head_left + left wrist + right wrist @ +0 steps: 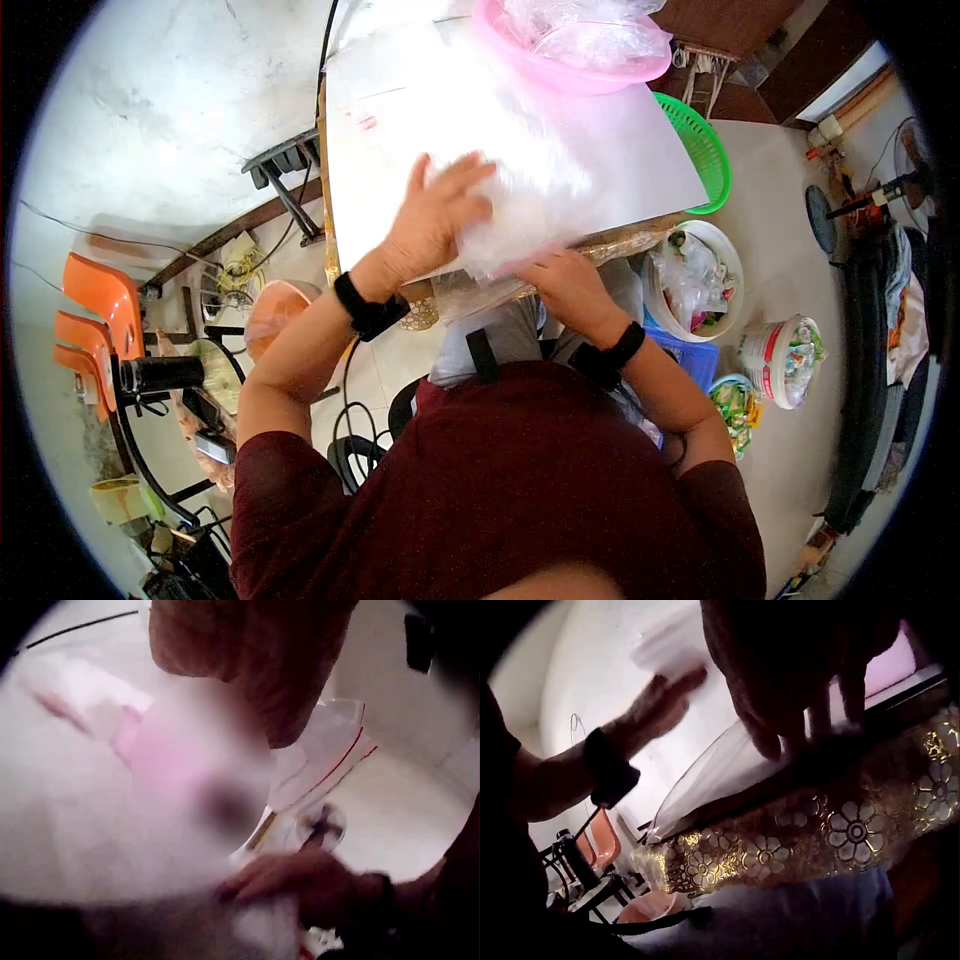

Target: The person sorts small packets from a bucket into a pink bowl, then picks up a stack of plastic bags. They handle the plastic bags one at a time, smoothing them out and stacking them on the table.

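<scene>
A clear plastic bag (525, 215) lies over the white tabletop, its near end at the table's front edge. My left hand (435, 215) is at the bag's left side with fingers straight and spread, blurred by motion. In the right wrist view that hand (652, 712) has its fingertips right at some clear plastic (675, 641). My right hand (572, 290) rests on the bag's near end, fingers pointing left. Its fingers (761, 739) look extended and separated against the plastic at the edge. A red line runs along a clear bag (322, 761) in the left wrist view.
A pink basin (600, 75) holding clear plastic bags stands at the table's far side. Beside the table are a green basket (722, 165) and a white bucket (735, 255) with plastic inside. A flower-patterned gold cover (855, 832) hangs at the front edge.
</scene>
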A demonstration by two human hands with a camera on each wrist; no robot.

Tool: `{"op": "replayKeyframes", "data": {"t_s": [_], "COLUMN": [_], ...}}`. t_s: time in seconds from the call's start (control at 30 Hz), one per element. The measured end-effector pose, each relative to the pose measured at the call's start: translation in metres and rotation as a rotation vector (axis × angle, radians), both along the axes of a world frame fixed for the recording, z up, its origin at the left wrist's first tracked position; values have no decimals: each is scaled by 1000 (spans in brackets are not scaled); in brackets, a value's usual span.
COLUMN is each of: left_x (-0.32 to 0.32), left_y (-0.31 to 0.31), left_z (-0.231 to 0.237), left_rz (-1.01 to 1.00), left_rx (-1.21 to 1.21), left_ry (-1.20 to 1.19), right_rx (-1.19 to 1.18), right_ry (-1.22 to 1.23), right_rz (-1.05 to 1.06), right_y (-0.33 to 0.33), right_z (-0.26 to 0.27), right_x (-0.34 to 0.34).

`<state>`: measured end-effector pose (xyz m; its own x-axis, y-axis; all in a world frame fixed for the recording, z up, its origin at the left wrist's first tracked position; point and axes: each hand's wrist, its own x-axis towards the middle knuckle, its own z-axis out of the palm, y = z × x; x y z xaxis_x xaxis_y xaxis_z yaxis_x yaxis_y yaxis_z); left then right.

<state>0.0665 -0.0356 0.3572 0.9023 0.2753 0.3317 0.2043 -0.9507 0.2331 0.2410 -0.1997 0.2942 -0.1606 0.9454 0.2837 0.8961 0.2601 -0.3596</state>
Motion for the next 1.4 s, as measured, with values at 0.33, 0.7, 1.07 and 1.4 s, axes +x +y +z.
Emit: {"op": "replayKeyframes", "data": {"t_s": [0.33,0.7,1.07,1.4], "left_x": [-16,-16,18,66], "left_y": [4,20,184,233], "left_z": [-32,-15,-9,-28], "left_rz": [-130,-207,446,527], "left_rx": [-261,-201,152,250], "left_ry": [342,531,251,521], "right_rx": [54,80,42,-12], "right_ry": [-36,-104,69,122], "right_rz": [-46,59,55,89], "right_y": [-9,17,31,37], "right_z": [4,-5,7,14], "right_x": [7,1,4,13]}}
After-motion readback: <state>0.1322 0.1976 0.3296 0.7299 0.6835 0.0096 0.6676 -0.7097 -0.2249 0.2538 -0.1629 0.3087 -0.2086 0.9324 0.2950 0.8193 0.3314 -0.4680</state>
